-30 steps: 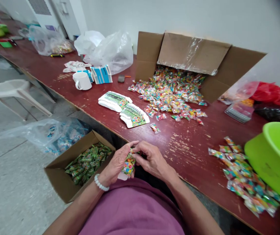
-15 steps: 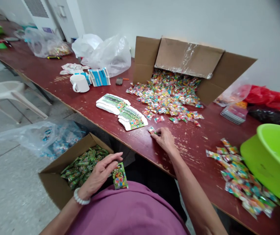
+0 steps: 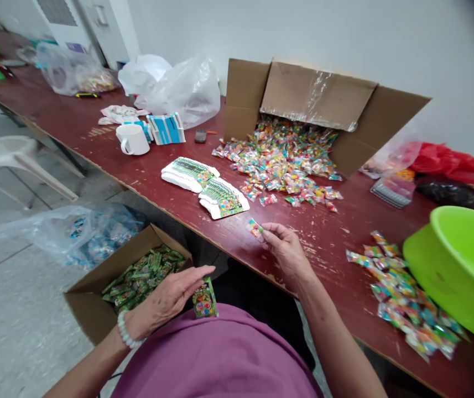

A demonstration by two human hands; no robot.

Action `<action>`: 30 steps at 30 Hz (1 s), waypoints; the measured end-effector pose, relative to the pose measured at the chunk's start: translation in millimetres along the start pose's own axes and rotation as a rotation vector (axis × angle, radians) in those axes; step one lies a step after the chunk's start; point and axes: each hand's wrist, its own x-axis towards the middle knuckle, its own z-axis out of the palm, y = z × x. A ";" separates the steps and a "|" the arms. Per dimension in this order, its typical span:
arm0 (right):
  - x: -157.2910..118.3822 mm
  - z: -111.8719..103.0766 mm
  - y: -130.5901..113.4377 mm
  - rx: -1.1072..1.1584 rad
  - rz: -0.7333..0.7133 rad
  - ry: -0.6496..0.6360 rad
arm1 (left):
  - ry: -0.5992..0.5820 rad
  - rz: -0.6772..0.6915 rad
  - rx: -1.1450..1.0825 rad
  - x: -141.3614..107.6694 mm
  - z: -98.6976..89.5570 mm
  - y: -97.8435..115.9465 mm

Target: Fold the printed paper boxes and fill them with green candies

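My right hand [image 3: 288,251] pinches a small clear-wrapped candy [image 3: 255,228] with colourful pieces, just over the table's front edge. Low in front of my body, my left hand [image 3: 170,293] holds a green printed packet [image 3: 204,298] upright, its fingers stretched along the top of it. Whether the packet's mouth is open I cannot tell. Two fanned stacks of green-and-white packets, a nearer one [image 3: 223,199] and a farther one [image 3: 189,173], lie on the table beyond my hands. Behind them a heap of wrapped candies [image 3: 282,160] spills out of a cardboard box [image 3: 319,94].
Below the table edge at left, a cardboard box [image 3: 79,309] holds green filled-looking packets [image 3: 145,276]. A green basin [image 3: 448,271] stands at right beside more wrapped candies [image 3: 406,298]. A white mug [image 3: 133,140], plastic bags [image 3: 182,91] and a white stool [image 3: 16,155] are at left.
My right hand has lifted the wrapped candy off the table and drawn it slightly toward me. My left hand has shifted slightly right and down with the packet.
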 end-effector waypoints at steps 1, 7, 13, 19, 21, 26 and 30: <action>-3.8 2.7 -1.1 0.064 0.037 -0.015 | -0.013 0.007 0.005 -1.2 0.2 1.0; -20.5 16.5 -10.0 0.184 0.130 -0.094 | -0.096 -0.033 0.028 3.8 -1.9 6.8; -33.2 27.8 -24.4 0.152 0.120 -0.167 | -0.266 -0.457 -0.417 5.6 -36.8 -13.9; -38.2 38.6 -28.5 0.137 0.130 -0.238 | -0.067 -0.630 -1.033 -2.8 -42.0 -30.0; -38.6 40.1 -28.4 0.138 0.128 -0.239 | 0.029 -0.627 -1.212 -4.2 -36.1 -28.3; -39.2 40.1 -29.6 0.120 0.108 -0.252 | 0.064 -0.679 -1.522 -7.2 -21.2 -18.7; -40.3 40.2 -28.0 0.127 0.116 -0.262 | 0.074 -0.644 -1.645 -9.6 -10.4 -8.1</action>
